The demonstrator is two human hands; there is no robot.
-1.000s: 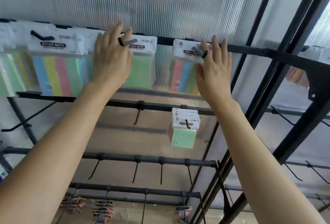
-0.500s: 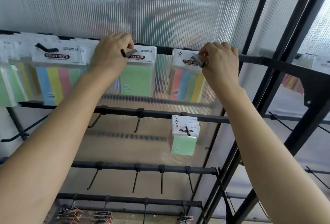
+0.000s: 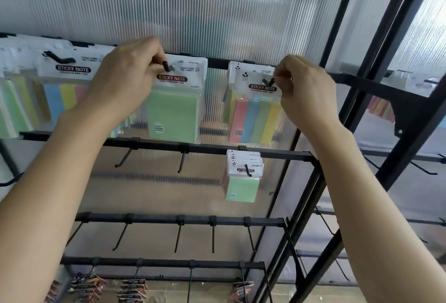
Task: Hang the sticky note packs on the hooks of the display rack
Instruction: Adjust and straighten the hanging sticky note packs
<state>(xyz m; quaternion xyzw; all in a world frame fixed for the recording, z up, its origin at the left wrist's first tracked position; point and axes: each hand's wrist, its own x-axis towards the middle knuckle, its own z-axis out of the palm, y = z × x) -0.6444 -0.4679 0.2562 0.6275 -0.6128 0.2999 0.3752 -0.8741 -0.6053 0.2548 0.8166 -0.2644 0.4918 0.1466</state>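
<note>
Both arms are being stretched up to the top rail (image 3: 217, 62) of the display rack (image 3: 337, 25). The green pack (image 3: 172, 114) is being pinched at its header card by the curled fingers of the left hand (image 3: 125, 76), right where the tip of the left-hand hook (image 3: 166, 66) is poking out. The striped pack (image 3: 255, 119), with its pink, blue, green and yellow strips, is being gripped at its header by the right hand (image 3: 306, 90), the fingertips being closed just beside the tip of the right-hand hook (image 3: 269, 82). Both packs are being carried by their hooks, it seems, out near the tips.

For this step to be done well, each header is best being slid straight back along its hook towards the rail and being kept square, so that the hang hole is not being torn and the thin card is not being creased. A pack being left out at the upturned tip is being judged easy to knock off. Neither pack is being steadied from below, so some swinging is being risked.

"STICKY NOTE" is being read in pale capitals on a dark band on both headers. It is also being read on the multicolour pack (image 3: 67, 90) to the left and the small green packs (image 3: 242, 177) on the second rail (image 3: 212, 149). The finer print beside it is being lost as too small.
</note>
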